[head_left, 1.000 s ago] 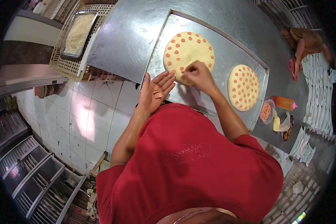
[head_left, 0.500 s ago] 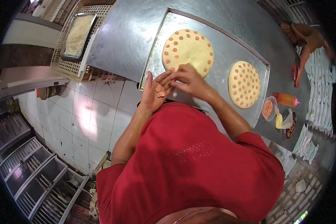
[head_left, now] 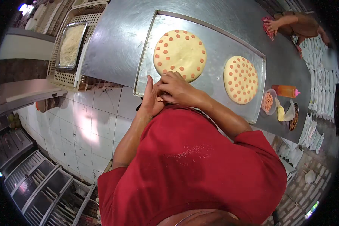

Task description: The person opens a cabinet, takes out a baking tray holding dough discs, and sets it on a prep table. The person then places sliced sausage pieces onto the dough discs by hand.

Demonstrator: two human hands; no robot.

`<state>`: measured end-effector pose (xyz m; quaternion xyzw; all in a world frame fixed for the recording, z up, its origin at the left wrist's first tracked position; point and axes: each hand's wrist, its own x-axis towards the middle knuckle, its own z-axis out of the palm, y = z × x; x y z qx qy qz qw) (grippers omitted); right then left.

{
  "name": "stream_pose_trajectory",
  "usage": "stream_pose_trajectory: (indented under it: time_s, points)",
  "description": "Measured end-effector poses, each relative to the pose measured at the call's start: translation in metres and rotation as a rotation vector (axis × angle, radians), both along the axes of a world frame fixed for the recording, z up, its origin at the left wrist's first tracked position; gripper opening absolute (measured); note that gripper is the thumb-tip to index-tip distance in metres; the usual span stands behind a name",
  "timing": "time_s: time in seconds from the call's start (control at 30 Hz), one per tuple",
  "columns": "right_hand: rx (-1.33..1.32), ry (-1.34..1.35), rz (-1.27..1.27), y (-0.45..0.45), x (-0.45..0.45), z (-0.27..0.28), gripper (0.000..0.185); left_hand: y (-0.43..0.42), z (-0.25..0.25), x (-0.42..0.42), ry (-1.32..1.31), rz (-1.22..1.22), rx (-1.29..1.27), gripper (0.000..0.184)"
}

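Note:
My left hand (head_left: 151, 101) is palm up below the tray's near edge, with small orange-pink sausage slices (head_left: 160, 99) in it, mostly covered now. Over that palm, my right hand (head_left: 177, 89) is bent, its fingertips closed at the slices; its grip is partly hidden. Just beyond my hands lies a round, flat, pale yellow dough (head_left: 182, 54) with slices around its border and a bare middle. A second dough round (head_left: 241, 80), dotted all over with slices, lies to the right. Both rest on a large metal tray (head_left: 214, 49).
Right of the tray stand a tub of sausage pieces (head_left: 267, 102), an orange sauce bottle (head_left: 286, 91) and a yellow-filled piping bag (head_left: 281, 113). A pan of pale shreds (head_left: 72, 45) sits in a crate at left. At top right, another person's hand (head_left: 277, 24) holds a red cloth (head_left: 267, 28).
My right hand has moved back from the dough's edge onto my left palm, covering most slices. The other person's hand and red cloth have shifted across the table toward the top.

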<state>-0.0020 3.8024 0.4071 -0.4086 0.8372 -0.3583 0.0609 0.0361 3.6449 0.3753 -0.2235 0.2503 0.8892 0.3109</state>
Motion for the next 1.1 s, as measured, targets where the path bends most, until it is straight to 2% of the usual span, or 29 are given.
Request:
stream_pose_trajectory:
  time_s: [0.1,0.2,0.23,0.3,0.33,0.4,0.5,0.7,0.83,0.93,1.1]
  points:
    - [0.002,0.019,-0.019,0.008,0.001,0.005,0.022,0.004,-0.003,-0.002,0.044,-0.010,0.062,0.085]
    - [-0.150,-0.212,-0.193,0.019,0.001,0.003,0.022,0.008,-0.013,-0.004,0.133,-0.050,0.098,0.086]
    - [-0.148,-0.212,-0.191,0.025,0.000,0.004,0.022,0.009,-0.013,-0.004,0.133,-0.048,0.099,0.086]
    - [-0.276,-0.682,-0.486,0.043,-0.005,0.005,0.025,0.010,-0.012,-0.004,0.087,-0.018,0.184,0.083]
    - [-0.277,-0.680,-0.483,0.055,-0.012,-0.003,0.025,0.010,-0.011,-0.005,0.068,-0.002,0.225,0.081]
    - [-0.335,-0.585,-0.730,0.082,-0.024,-0.036,0.028,0.008,-0.012,-0.004,0.067,0.014,0.214,0.081]
    - [-0.241,-0.484,-0.725,0.105,-0.035,-0.063,0.029,0.007,-0.011,-0.004,0.070,0.043,0.193,0.082]
    - [-0.215,-0.477,-0.739,0.090,-0.037,-0.043,0.028,0.008,-0.008,-0.005,0.069,0.045,0.157,0.080]
    - [-0.066,-0.318,-0.709,0.089,-0.040,-0.053,0.027,0.008,-0.003,-0.005,0.066,0.046,0.142,0.079]
    - [0.131,0.022,-0.735,0.087,-0.040,-0.043,0.023,0.010,-0.002,-0.004,0.067,0.042,0.141,0.078]
    - [-0.097,-0.115,-0.565,0.066,-0.022,-0.006,0.024,0.006,-0.008,-0.006,0.085,0.044,0.173,0.079]
